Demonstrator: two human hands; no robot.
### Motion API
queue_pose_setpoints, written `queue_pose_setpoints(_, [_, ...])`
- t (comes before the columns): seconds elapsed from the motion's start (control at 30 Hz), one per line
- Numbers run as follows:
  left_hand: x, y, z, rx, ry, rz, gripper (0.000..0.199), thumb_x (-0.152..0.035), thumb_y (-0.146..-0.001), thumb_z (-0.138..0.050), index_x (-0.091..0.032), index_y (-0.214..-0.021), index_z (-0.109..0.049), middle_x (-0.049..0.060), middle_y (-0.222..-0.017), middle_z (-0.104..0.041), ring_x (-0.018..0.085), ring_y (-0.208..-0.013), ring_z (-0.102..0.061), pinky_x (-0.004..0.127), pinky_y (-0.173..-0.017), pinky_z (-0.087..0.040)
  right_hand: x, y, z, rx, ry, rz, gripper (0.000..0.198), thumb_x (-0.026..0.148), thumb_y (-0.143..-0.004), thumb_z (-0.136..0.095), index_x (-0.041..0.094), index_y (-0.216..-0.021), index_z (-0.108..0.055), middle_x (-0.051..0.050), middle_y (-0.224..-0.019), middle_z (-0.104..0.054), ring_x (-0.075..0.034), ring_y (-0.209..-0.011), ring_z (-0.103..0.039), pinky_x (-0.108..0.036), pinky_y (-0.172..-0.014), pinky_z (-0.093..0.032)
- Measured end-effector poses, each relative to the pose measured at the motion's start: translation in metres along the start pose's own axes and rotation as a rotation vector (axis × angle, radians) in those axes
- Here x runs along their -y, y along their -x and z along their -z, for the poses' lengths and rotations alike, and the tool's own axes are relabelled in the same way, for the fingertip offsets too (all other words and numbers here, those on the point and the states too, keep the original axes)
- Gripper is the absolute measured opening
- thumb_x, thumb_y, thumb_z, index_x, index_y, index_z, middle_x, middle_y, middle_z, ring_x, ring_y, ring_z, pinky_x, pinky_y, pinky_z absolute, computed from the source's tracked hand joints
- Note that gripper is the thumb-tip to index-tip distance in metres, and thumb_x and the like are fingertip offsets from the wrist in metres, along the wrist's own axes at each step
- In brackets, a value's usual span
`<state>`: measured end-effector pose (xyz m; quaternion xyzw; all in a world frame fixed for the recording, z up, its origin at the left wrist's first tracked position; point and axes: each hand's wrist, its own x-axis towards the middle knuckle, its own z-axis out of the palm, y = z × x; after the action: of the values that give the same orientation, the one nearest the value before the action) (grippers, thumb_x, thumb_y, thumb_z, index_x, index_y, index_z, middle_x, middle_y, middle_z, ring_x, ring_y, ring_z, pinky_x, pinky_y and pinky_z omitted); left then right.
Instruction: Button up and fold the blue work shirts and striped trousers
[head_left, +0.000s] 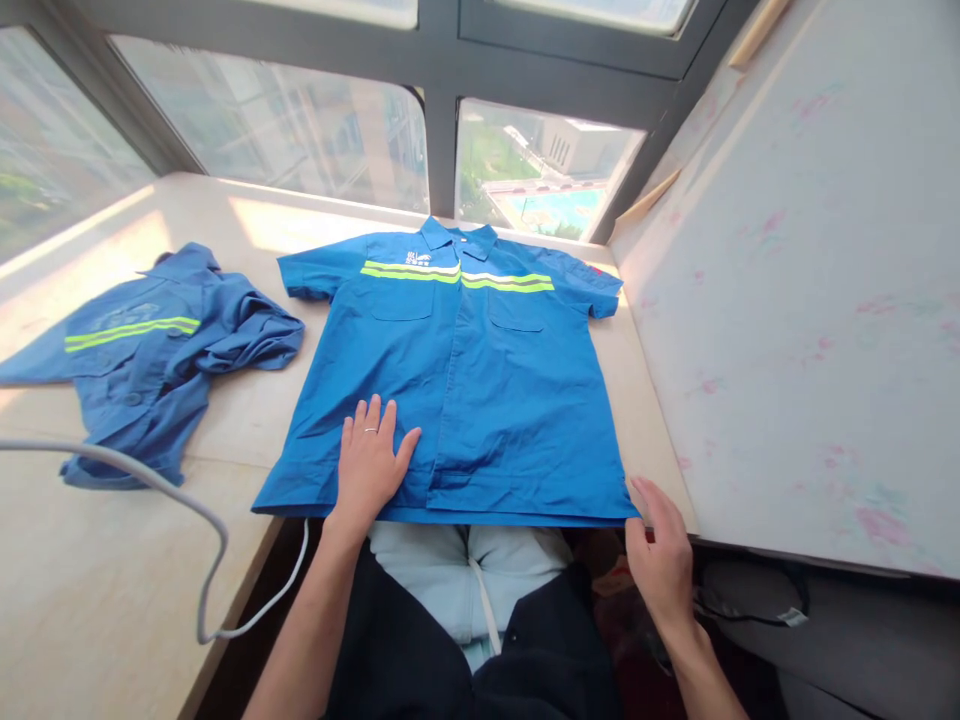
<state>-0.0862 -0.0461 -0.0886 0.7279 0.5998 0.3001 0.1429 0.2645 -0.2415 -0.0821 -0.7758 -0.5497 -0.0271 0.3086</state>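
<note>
While the person's left hand (373, 460) lies flat with fingers spread on the lower left part of a blue short-sleeved work shirt (480, 390), the right hand (661, 545) is at the hem's corner, lower right of centre. Its fingers are bent around that corner; whether they pinch the cloth cannot be told. The work shirt is laid out, front up, in the centre of the frame on a cream windowsill (90, 570), its collar toward the window (442, 60) at the top. Two chest pockets, a left one (403, 303) and a right one (517, 312), sit just below its yellow-and-silver reflective stripes; both lie flat, and their insides are hidden. White lettering is above the left stripe.

A second blue work shirt (176, 350), crumpled, with one yellow-edged stripe showing, lies at the left of the frame. Below it, a grey cable (223, 548) curves across the lower left. A white panel with pink flowers (817, 300) rises along the right side. Pale fabric with a white cord (431, 570) shows at bottom centre.
</note>
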Motion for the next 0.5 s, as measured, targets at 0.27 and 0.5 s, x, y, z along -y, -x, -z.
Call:
queue_pose_setpoints(0.27, [-0.005, 0.002, 0.005, 0.115, -0.168, -0.077, 0.065, -0.053, -0.090, -0.053, -0.010, -0.138, -0.053, 0.026, -0.154, -0.036, 0.042, -0.147, -0.024, 0.065, -0.115, -0.021, -0.005, 0.000, 0.008, 0.203, 0.039, 0.103, 0.064, 0.015, -0.089, -0.039, 0.026, -0.152, -0.036, -0.012, -0.152, -0.041, -0.035, -0.139, -0.040, -0.061, -0.112, -0.037])
queue_pose_setpoints(0.5, [-0.031, 0.010, 0.007, 0.326, -0.208, -0.301, 0.057, -0.029, -0.089, -0.055, -0.017, -0.145, -0.049, 0.018, -0.159, -0.031, 0.036, -0.151, -0.017, 0.060, -0.120, -0.015, 0.079, -0.043, -0.007, 0.534, -0.112, 0.568, 0.071, 0.006, -0.090, -0.037, 0.029, -0.156, -0.026, -0.007, -0.160, -0.032, -0.027, -0.149, -0.027, -0.055, -0.118, -0.033])
